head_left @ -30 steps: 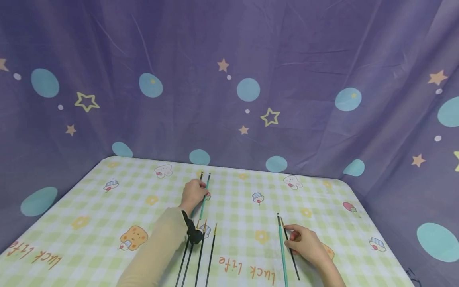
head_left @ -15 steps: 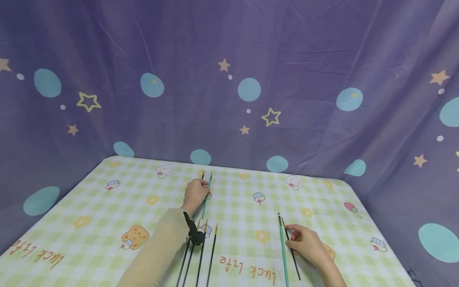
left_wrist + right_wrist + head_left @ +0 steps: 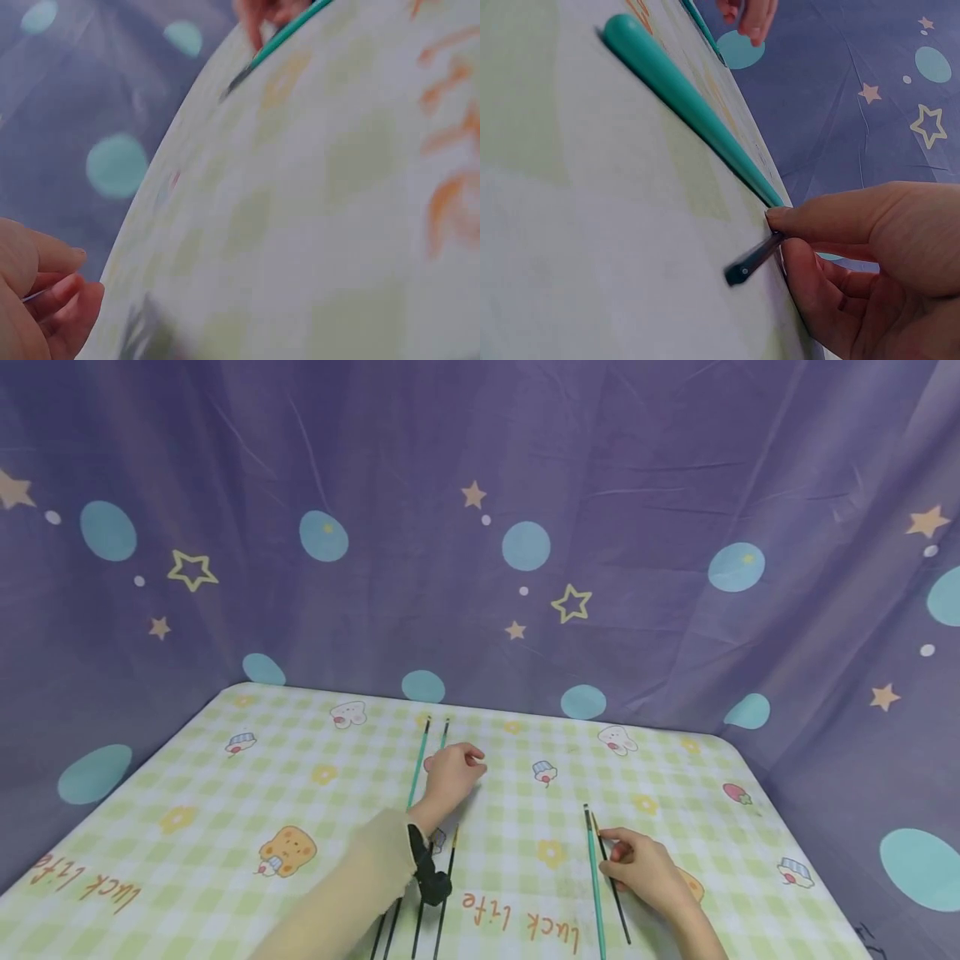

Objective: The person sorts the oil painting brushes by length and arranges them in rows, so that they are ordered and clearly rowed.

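In the head view my left hand (image 3: 448,781) hovers above the table's middle, its fingers loosely bent with nothing between them. Under and beside it lie two teal-handled paintbrushes, one teal brush (image 3: 417,767) in plain sight and another teal brush (image 3: 445,733) partly covered by the hand. My right hand (image 3: 641,868) pinches a thin black paintbrush (image 3: 619,910) between thumb and forefinger; its dark handle end (image 3: 751,262) shows in the right wrist view. Immediately left of it rests a teal paintbrush (image 3: 596,881), parallel or nearly so.
Several black paintbrushes, one of them a gold-ferruled black brush (image 3: 447,881), lie near the front, partly hidden by the left sleeve (image 3: 352,881). A checked tablecloth (image 3: 517,827) covers the table. Behind hangs a purple curtain (image 3: 420,610).
My left hand has let go of the teal paintbrush and moved right, leaving the far-left teal brush uncovered. The right hand keeps its pinch in about the same place.
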{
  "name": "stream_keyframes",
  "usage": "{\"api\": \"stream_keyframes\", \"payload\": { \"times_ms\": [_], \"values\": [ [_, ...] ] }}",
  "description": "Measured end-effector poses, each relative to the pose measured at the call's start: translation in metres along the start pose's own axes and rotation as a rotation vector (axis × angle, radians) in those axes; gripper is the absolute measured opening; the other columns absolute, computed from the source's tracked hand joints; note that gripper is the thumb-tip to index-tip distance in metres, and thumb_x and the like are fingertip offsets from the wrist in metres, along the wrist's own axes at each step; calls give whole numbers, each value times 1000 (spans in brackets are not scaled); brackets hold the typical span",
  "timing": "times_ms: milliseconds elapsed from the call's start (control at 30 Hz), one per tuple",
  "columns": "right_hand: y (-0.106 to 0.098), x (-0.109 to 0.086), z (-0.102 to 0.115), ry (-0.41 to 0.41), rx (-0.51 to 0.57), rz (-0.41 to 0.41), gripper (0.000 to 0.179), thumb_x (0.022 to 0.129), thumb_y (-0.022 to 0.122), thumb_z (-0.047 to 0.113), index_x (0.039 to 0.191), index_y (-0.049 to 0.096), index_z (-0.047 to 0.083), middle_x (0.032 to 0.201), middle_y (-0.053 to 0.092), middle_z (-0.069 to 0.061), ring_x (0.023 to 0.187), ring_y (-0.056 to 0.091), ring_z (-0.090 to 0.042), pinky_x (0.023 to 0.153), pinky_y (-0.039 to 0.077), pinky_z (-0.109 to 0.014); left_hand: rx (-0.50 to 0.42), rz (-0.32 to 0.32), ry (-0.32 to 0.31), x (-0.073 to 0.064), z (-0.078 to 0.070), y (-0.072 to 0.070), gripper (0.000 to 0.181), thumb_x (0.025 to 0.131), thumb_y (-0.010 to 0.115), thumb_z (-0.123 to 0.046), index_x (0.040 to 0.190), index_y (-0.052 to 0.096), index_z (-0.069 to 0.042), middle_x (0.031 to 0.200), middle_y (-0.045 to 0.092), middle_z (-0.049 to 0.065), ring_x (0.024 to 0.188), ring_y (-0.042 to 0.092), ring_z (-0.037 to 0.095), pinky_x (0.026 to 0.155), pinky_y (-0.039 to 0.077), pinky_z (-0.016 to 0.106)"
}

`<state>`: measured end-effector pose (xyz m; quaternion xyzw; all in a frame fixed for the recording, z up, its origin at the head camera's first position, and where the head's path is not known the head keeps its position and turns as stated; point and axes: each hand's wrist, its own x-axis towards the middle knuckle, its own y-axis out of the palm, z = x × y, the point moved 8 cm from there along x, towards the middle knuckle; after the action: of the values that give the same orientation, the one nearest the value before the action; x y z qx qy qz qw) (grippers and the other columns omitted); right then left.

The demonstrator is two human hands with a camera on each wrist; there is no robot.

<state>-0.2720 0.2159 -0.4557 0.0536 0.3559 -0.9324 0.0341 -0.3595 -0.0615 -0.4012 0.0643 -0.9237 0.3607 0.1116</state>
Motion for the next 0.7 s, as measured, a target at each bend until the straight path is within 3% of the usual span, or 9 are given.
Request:
{"api": "stream_keyframes", "payload": {
  "times_ms": [300, 700],
  "values": [
    [0, -1, 3, 5, -8, -5, 45, 74, 71, 8, 117, 59, 6, 72, 53, -2, 55, 53, -12, 48, 47, -25, -148, 185, -8, -37, -33, 44, 13, 76, 68, -9, 88, 67, -4, 68, 57, 0, 42, 52, 8, 45, 44, 22],
    [-2, -2, 4, -27, -5, -12, 44, 74, 72, 10, 116, 60, 6, 72, 53, -1, 54, 54, -12, 48, 47, -24, -212, 337, -14, -81, -67, 86, 12, 75, 69, -10, 85, 65, -5, 60, 53, -5, 38, 48, 6, 41, 40, 20]
  ]
}}
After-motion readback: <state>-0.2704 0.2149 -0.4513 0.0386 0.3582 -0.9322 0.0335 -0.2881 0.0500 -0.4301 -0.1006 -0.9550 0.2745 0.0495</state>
